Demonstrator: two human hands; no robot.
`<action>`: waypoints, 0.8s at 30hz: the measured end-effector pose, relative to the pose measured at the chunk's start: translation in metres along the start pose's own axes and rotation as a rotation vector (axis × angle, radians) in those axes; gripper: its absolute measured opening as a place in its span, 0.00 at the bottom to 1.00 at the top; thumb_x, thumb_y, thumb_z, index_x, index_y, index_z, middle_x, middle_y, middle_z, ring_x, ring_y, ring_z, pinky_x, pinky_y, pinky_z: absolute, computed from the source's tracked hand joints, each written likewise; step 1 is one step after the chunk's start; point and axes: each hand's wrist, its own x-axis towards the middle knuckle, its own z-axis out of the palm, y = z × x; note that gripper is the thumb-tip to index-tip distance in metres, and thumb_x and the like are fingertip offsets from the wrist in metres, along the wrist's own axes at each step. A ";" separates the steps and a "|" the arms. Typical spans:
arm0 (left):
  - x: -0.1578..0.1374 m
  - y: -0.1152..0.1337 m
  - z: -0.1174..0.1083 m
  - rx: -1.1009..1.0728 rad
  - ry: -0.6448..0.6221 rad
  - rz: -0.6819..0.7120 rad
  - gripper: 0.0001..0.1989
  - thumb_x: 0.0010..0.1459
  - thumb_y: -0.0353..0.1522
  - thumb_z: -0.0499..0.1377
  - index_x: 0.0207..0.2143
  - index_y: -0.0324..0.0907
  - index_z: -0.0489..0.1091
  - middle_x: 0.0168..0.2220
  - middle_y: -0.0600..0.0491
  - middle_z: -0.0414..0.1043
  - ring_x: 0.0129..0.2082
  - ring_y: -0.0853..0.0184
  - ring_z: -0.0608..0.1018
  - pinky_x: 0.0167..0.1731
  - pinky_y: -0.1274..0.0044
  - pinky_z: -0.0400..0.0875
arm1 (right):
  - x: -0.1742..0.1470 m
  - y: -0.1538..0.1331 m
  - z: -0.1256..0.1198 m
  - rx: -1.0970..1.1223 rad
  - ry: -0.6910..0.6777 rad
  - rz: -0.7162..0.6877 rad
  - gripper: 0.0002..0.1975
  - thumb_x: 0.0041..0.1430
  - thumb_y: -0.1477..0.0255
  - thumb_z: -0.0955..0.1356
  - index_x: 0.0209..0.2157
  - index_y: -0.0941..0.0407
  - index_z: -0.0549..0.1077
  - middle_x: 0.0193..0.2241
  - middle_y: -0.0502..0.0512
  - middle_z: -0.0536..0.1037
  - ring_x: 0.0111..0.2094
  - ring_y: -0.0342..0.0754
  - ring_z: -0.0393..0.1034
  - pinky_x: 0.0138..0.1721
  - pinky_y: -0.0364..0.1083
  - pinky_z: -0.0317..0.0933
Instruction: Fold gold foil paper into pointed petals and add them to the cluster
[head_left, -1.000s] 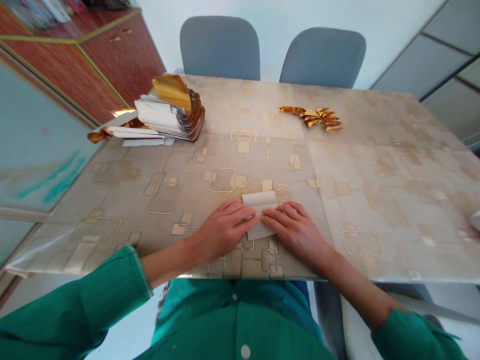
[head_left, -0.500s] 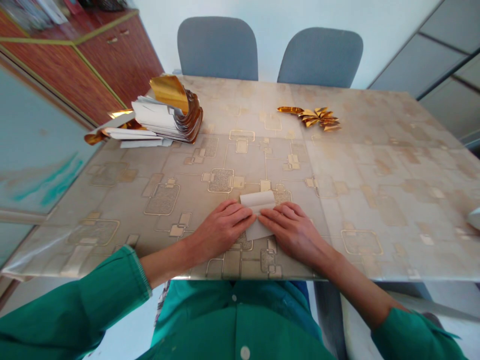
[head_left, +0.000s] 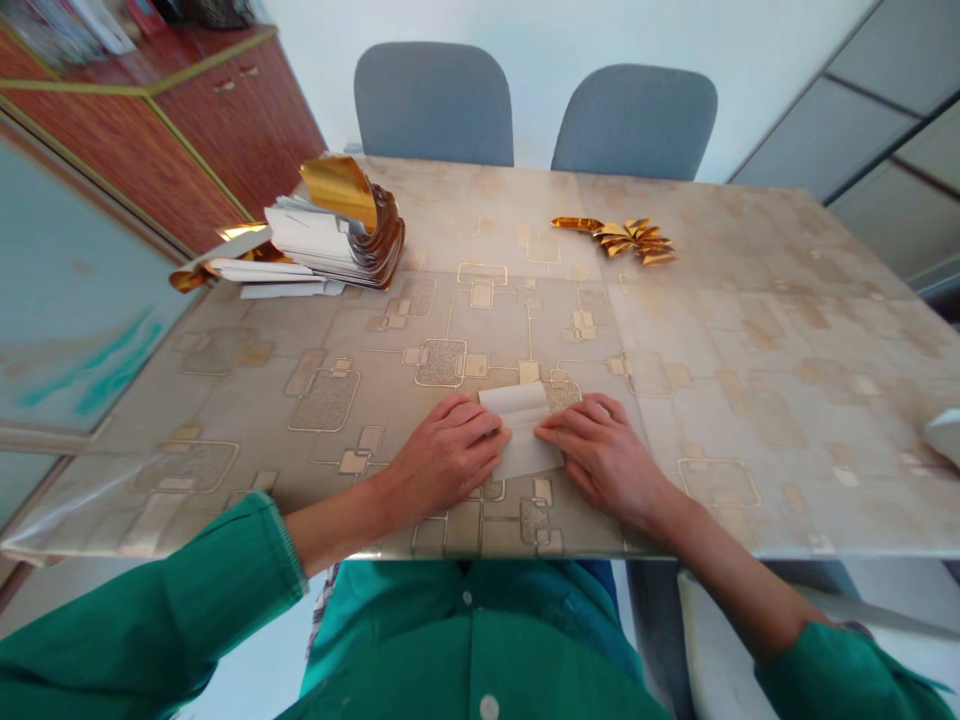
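A small white sheet of paper (head_left: 526,448) lies on the table close to its front edge, with a crease running across its upper part. My left hand (head_left: 454,448) is closed at the paper's left edge, fingers together and curled over it. On the opposite side, my right hand (head_left: 600,452) holds the right edge between thumb and fingertips. The middle of the sheet shows between the two hands; its side edges are partly hidden under my fingers.
A thick stack of white-backed gold paper (head_left: 322,240) sits at the table's far left. Folded gold paper pieces (head_left: 634,240) lie at the back, right of centre. Two grey chairs (head_left: 433,105) stand behind the patterned tablecloth (head_left: 360,340). A white object (head_left: 943,435) is at the right edge.
My right hand has slid a little to the right, from the middle of the paper to its right edge. More of the sheet shows now. My left hand has barely moved.
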 end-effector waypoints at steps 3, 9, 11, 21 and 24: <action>0.002 0.001 0.002 0.008 0.001 0.003 0.10 0.66 0.34 0.56 0.44 0.39 0.72 0.40 0.50 0.74 0.43 0.62 0.72 0.54 0.67 0.63 | 0.021 0.002 0.000 0.023 0.036 0.054 0.08 0.65 0.74 0.64 0.37 0.55 0.77 0.36 0.54 0.78 0.41 0.50 0.66 0.49 0.53 0.57; 0.001 0.001 0.009 0.039 0.039 -0.003 0.08 0.67 0.33 0.54 0.41 0.40 0.72 0.38 0.51 0.73 0.41 0.63 0.72 0.50 0.69 0.65 | 0.065 0.009 0.010 -0.014 -0.007 0.107 0.16 0.59 0.70 0.70 0.49 0.57 0.72 0.48 0.60 0.74 0.47 0.53 0.66 0.47 0.51 0.58; 0.001 0.003 0.009 0.042 0.044 -0.011 0.08 0.67 0.32 0.54 0.41 0.40 0.72 0.37 0.51 0.73 0.41 0.64 0.72 0.51 0.69 0.65 | 0.074 0.009 0.011 -0.046 -0.069 0.148 0.17 0.57 0.68 0.72 0.48 0.57 0.72 0.45 0.59 0.75 0.44 0.53 0.67 0.44 0.50 0.56; 0.000 0.008 0.006 0.022 0.017 -0.072 0.08 0.66 0.32 0.54 0.41 0.41 0.72 0.34 0.52 0.69 0.39 0.64 0.70 0.59 0.64 0.60 | 0.077 0.015 0.013 0.023 -0.012 0.162 0.07 0.53 0.73 0.73 0.34 0.54 0.73 0.35 0.51 0.76 0.39 0.51 0.64 0.39 0.48 0.46; -0.001 0.010 0.006 0.031 0.017 -0.095 0.09 0.65 0.32 0.54 0.42 0.40 0.73 0.33 0.51 0.66 0.38 0.63 0.68 0.58 0.63 0.61 | 0.069 0.013 0.013 -0.014 0.058 0.092 0.04 0.57 0.76 0.71 0.33 0.53 0.73 0.32 0.50 0.76 0.38 0.50 0.63 0.42 0.49 0.46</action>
